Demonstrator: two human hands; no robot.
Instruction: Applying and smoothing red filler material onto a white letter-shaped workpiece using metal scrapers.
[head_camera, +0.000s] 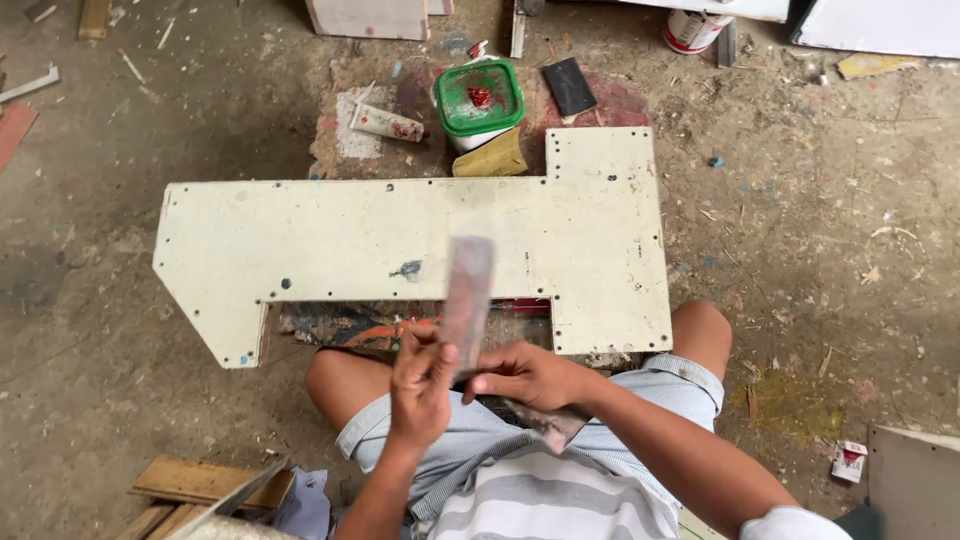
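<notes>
- Dusty concrete floor (820, 250) is serving as the work area; a person is sitting on it with a cut white panel (420, 240) lying just past the knees.
- Left hand (420, 385) is pinching the lower end of a flat scraper blade (468, 290), fingers closed round it; blade is pointing up toward 12 o'clock, over the panel's near edge.
- Right hand (525, 375) is closed on a second, darker scraper (550, 425), its blade angling down toward 5 o'clock over the lap.
- Judgement: they look to be wiping one blade against the other. Best to keep the edges flat together and draw along the full length.
- Upright blade is looking pale grey-pink, smeared, motion-blurred; edge condition can't be told.
- At 12 o'clock beyond the panel: green-lidded tub (480, 97) with a red blob on top, a tube (387, 123), folded sandpaper (490, 158).
</notes>
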